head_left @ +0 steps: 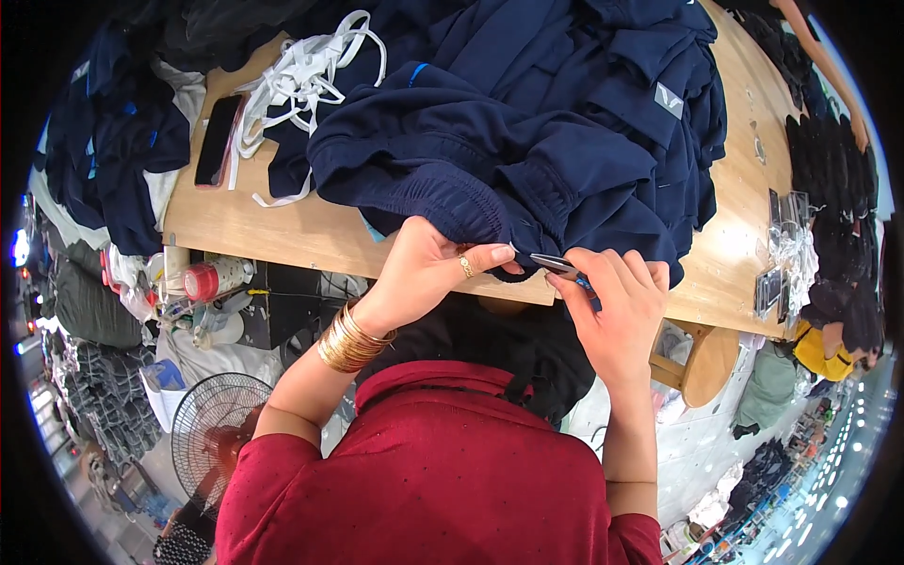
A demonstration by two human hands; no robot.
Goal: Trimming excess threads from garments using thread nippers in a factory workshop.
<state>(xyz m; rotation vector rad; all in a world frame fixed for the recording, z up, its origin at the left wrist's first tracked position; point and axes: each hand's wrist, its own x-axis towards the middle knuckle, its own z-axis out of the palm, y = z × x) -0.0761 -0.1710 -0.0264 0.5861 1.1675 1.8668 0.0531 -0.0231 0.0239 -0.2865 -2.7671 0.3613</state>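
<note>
A navy garment (pixel 395 132) with a gathered elastic waistband (pixel 457 200) lies at the table's near edge. My left hand (pixel 428 264), closed in a pinch, holds the edge of that waistband between thumb and fingers. Just to its right, my right hand (pixel 617 297) is closed around small thread snips (pixel 553 265) with a metal blade and a bit of blue at the handle. The blade points left, close beside the pinched edge; whether it touches the cloth I cannot tell. Most of the handle is hidden in my fingers.
More navy garments (pixel 650 56) are heaped behind. White cords (pixel 315 71) and a phone (pixel 219 141) lie on the wooden table (pixel 273 231) at left. Clear plastic packets (pixel 786 254) sit at its right edge. A fan (pixel 221 428) stands low left, a wooden stool (pixel 711 363) low right.
</note>
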